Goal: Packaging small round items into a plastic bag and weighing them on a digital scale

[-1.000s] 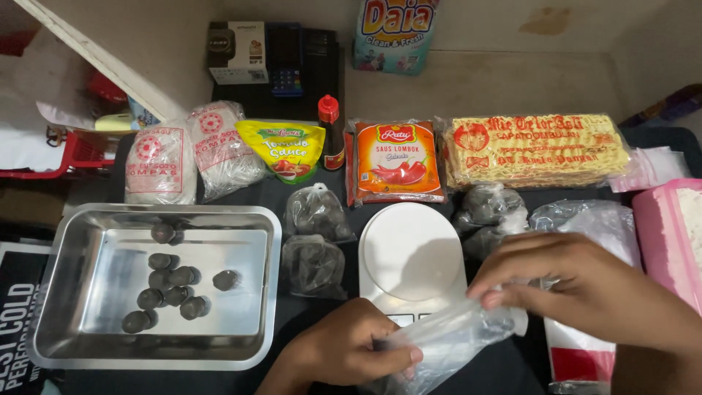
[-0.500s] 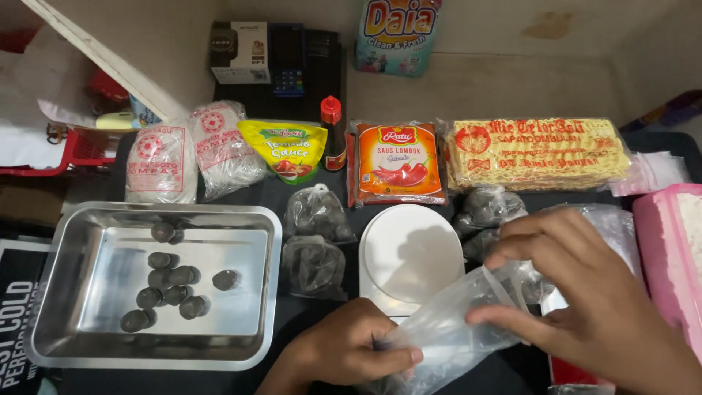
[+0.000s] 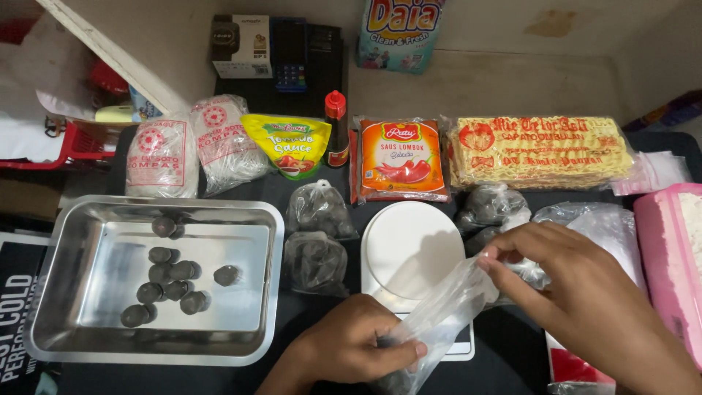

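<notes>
Steel tray of dark balls, white scale, noodle pack.

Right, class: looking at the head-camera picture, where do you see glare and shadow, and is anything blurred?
Head view: soft glare on the floor of the steel tray and on the clear plastic bag; the right hand casts a shadow on the white scale; the corners are dim; the left hand and packets are sharp, with no visible blur.

The right hand hides part of the white scale; the clear bag's contents are indistinct; the pink container is cropped.
</notes>
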